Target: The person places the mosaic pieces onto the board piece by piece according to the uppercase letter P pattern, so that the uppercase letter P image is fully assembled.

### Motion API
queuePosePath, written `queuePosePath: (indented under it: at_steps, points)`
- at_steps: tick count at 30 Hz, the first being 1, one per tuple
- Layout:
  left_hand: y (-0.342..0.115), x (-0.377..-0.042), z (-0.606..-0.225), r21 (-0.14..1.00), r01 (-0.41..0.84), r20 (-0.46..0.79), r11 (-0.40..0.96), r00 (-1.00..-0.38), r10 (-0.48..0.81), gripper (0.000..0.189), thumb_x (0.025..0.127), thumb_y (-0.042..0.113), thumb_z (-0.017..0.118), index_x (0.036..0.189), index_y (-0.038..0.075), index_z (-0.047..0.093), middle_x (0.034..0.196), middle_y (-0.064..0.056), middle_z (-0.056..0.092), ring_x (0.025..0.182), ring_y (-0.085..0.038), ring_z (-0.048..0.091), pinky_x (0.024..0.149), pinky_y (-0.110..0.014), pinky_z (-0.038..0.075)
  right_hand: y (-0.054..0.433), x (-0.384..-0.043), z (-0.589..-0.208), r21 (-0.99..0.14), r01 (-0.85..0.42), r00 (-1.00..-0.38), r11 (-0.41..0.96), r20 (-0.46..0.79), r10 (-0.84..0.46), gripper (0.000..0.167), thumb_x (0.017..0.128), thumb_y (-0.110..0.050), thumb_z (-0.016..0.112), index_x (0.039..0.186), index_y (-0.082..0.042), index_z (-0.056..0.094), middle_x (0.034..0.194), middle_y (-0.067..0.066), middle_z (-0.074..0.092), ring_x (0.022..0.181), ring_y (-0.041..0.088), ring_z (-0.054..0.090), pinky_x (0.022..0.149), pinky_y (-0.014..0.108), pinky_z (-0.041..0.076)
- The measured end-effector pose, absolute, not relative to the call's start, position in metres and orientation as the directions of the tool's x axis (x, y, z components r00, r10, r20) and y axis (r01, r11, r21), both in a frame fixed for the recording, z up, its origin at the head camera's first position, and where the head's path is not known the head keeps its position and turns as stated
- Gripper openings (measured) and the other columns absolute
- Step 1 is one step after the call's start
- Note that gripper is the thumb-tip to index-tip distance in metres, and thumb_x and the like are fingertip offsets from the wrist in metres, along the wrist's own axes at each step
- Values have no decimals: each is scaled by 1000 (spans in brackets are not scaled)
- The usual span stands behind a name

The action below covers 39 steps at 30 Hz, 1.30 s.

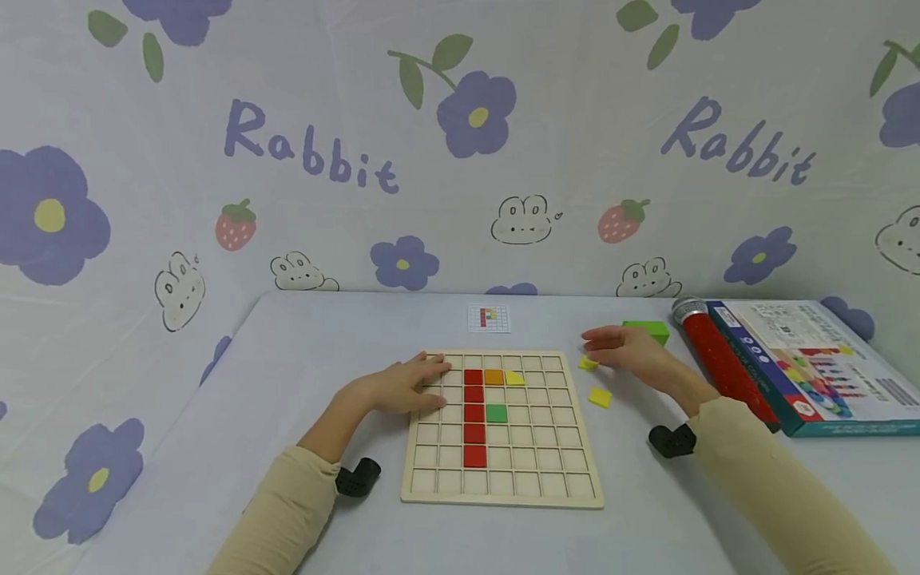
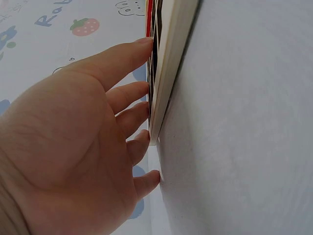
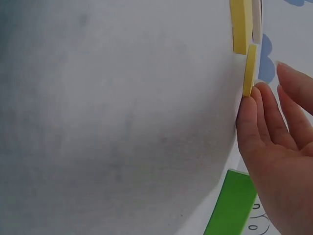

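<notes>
A wooden grid board [image 1: 503,505] lies flat on the table, with a column of red tiles [image 1: 474,434], an orange tile [image 1: 493,377], a yellow tile [image 1: 514,378] and a green tile [image 1: 496,413] in its cells. My left hand [image 1: 397,386] rests on the board's upper left part, fingers extended, the little finger on the table in the left wrist view. Beyond the board's right edge, my right hand [image 1: 631,353] hovers low with its fingertips at a loose yellow tile [image 1: 586,363]. Its thumb [image 3: 295,83] stands apart from that tile. Another yellow tile [image 1: 600,397] lies nearer me.
Behind my right hand sits a green block [image 1: 652,331]. A small pattern card [image 1: 489,319] lies past the board's far edge. To the right are a red microphone [image 1: 726,363] and a flat box [image 1: 826,367] with a printed lid. A patterned cloth hangs behind.
</notes>
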<state>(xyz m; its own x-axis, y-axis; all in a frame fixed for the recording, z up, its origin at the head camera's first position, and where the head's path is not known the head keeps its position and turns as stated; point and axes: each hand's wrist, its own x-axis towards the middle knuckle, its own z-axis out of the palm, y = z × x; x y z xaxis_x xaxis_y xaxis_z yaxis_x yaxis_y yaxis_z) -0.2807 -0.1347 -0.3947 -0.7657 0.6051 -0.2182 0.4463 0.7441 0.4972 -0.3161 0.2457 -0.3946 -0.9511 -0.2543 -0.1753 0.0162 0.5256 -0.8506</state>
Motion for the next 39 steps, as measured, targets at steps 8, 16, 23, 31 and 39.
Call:
queuePosePath:
  at_steps: [8, 16, 23, 31, 39]
  points:
    - [-135, -280, -394, 501, 438, -221, 747, -769, 599, 65, 97, 34, 56, 150, 7, 30, 156, -13, 19, 143, -34, 5, 111, -56, 8, 240, -318, -398, -770, -56, -960, 635, -132, -246, 45, 85, -5, 71, 127, 2, 56, 118, 18, 60, 105, 30, 54, 92, 39, 46]
    - [-135, -280, -394, 503, 442, -215, 743, -769, 603, 65, 97, 34, 55, 150, 6, 30, 156, -13, 19, 143, -34, 5, 111, -57, 8, 238, -315, -397, -719, -67, -971, 692, -111, -209, 42, 83, -5, 73, 122, 1, 60, 107, 16, 62, 93, 27, 55, 81, 32, 49]
    - [-135, -281, -395, 499, 450, -212, 741, -766, 607, 65, 97, 34, 55, 150, 6, 30, 156, -14, 19, 143, -34, 5, 111, -57, 8, 237, -314, -397, -716, -64, -971, 695, -116, -209, 40, 82, -3, 74, 120, 0, 62, 96, 12, 57, 87, 26, 51, 73, 28, 47]
    - [-135, -281, -395, 502, 453, -208, 736, -763, 612, 65, 97, 33, 56, 149, 4, 30, 155, -15, 20, 143, -36, 6, 110, -58, 8, 238, -314, -399, -693, -74, -973, 717, -107, -204, 35, 85, -7, 72, 118, -2, 63, 97, 12, 58, 84, 24, 52, 70, 28, 48]
    - [-135, -281, -395, 497, 455, -210, 739, -763, 611, 65, 97, 33, 56, 149, 5, 30, 155, -15, 20, 143, -35, 5, 110, -57, 8, 239, -307, -397, -764, -50, -975, 643, -102, -197, 30, 87, -10, 70, 114, -1, 62, 103, 14, 61, 81, 25, 57, 72, 28, 52]
